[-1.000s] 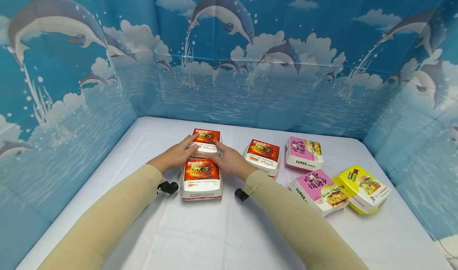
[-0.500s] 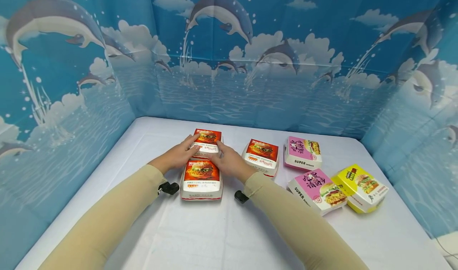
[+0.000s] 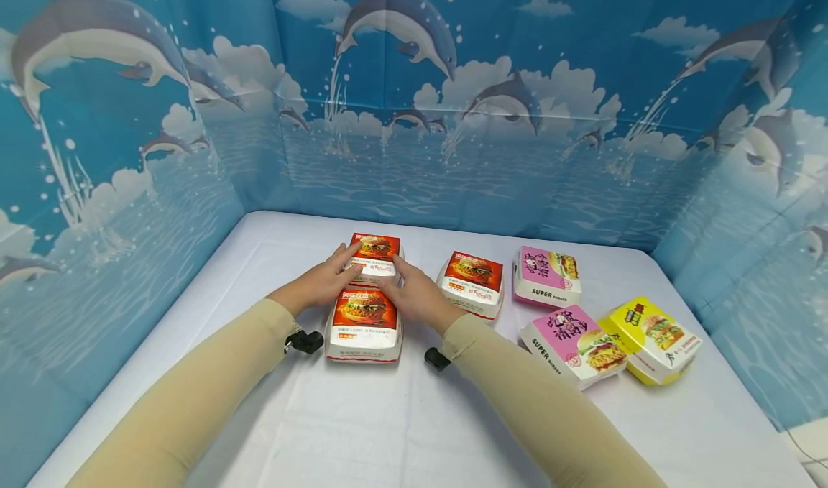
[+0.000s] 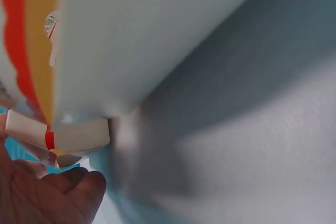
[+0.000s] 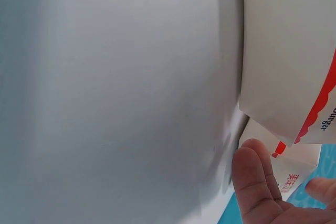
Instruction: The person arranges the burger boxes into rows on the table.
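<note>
Two red-and-white burger boxes stand one behind the other at the table's left middle in the head view. Both hands hold the far burger box from its two sides. My left hand has its thumb on the box's front and its fingers along the left side. On the opposite side, my right hand has its thumb near the top edge and fingers at the box. The near burger box sits between the wrists, close against the far one. In the right wrist view, the far box's side shows beside the right fingers.
A third red burger box stands right of the hands. Further right are two pink burger boxes and a tilted yellow burger box, which touches the nearer pink one. Blue dolphin-print curtains enclose the white table.
The far burger box has shifted very slightly right with both hands on it. The other boxes look unmoved, apart from a small camera shift.
</note>
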The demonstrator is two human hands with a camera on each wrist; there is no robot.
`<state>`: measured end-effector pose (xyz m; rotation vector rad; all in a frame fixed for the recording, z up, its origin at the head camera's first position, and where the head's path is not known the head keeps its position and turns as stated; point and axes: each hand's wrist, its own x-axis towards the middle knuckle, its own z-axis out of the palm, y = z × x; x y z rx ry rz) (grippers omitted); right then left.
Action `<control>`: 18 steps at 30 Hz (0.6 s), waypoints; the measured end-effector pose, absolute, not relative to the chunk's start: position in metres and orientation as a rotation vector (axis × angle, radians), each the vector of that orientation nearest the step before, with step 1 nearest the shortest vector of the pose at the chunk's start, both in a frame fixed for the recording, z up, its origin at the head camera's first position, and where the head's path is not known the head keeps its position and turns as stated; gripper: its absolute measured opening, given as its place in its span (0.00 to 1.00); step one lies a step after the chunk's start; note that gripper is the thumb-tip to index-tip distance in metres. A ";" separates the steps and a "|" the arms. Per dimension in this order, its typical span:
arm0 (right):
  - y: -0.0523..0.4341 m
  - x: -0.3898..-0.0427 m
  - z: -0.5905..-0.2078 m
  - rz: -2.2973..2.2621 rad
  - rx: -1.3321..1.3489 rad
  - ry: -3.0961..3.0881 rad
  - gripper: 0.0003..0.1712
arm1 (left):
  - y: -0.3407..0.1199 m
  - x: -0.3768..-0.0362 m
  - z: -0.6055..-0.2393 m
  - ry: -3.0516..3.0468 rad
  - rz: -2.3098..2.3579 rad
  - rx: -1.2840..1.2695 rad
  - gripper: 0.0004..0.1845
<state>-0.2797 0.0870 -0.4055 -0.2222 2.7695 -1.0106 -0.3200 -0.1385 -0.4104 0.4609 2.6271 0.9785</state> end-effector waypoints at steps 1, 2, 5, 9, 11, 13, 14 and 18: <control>0.087 -0.279 -0.406 -1.011 -0.226 2.774 0.47 | -0.138 -0.319 -0.410 2.625 0.980 0.461 0.38; 0.087 -0.279 -0.406 -1.009 -0.227 2.776 0.47 | -0.139 -0.319 -0.409 2.623 0.983 0.460 0.38; 0.087 -0.279 -0.406 -1.000 -0.232 2.782 0.45 | -0.140 -0.318 -0.408 2.616 0.983 0.456 0.38; 0.087 -0.277 -0.406 -0.996 -0.242 2.784 0.42 | -0.141 -0.319 -0.409 2.600 0.970 0.472 0.39; 0.088 -0.276 -0.405 -0.995 -0.243 2.786 0.42 | -0.141 -0.320 -0.411 2.591 0.975 0.485 0.39; 0.088 -0.276 -0.405 -0.988 -0.244 2.789 0.41 | -0.141 -0.321 -0.411 2.587 0.983 0.493 0.39; 0.088 -0.275 -0.405 -0.983 -0.244 2.792 0.41 | -0.140 -0.321 -0.411 2.586 0.986 0.489 0.39; 0.089 -0.275 -0.406 -0.981 -0.252 2.797 0.41 | -0.140 -0.320 -0.409 2.573 0.989 0.473 0.39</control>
